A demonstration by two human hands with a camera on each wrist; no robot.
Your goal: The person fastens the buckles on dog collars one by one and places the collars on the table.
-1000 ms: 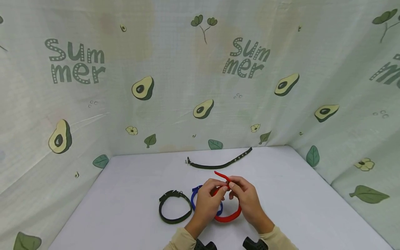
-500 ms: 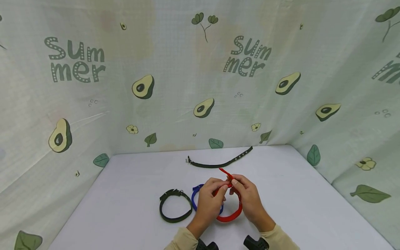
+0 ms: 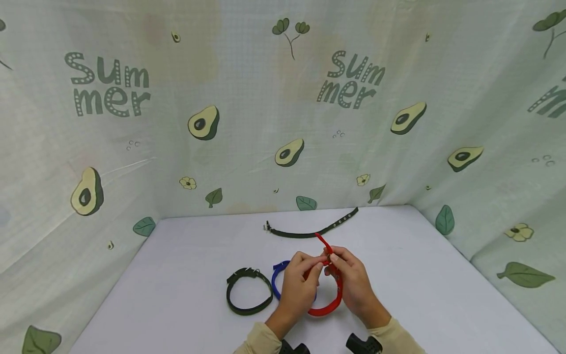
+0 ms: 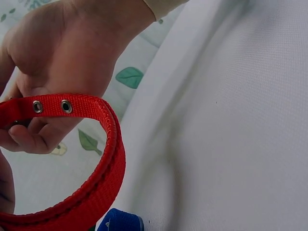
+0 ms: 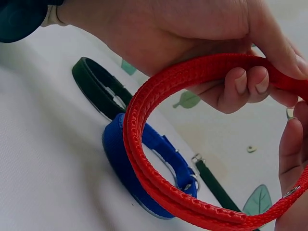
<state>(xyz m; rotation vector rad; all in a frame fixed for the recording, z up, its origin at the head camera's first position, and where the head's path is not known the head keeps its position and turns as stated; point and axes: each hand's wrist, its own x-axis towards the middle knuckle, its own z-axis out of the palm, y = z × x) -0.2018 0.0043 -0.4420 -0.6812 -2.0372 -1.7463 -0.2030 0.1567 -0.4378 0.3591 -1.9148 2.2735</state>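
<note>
A red nylon collar with metal eyelets [image 3: 328,310], bent into a loop, hangs between both hands above the white table. My left hand [image 3: 297,287] pinches one part of the band with thumb and fingers. On the other side, my right hand [image 3: 355,287] pinches the collar near its buckle, and the free tip points up and away. The left wrist view shows two eyelets in the red band [image 4: 113,159]. The buckle itself is mostly hidden by fingertips. A blue collar [image 5: 122,161], fastened in a ring, lies partly behind my left hand.
To the left lies a dark green collar [image 3: 230,296] closed in a ring. Another dark collar [image 3: 294,235] is stretched out unfastened near the table's back edge. Printed cloth [image 3: 247,98] hangs behind and at both sides of the white table [image 3: 177,295].
Both hands have shifted slightly to the right with the red collar. Its free tip has moved up and to the right, now overlapping the stretched-out collar in the head view.
</note>
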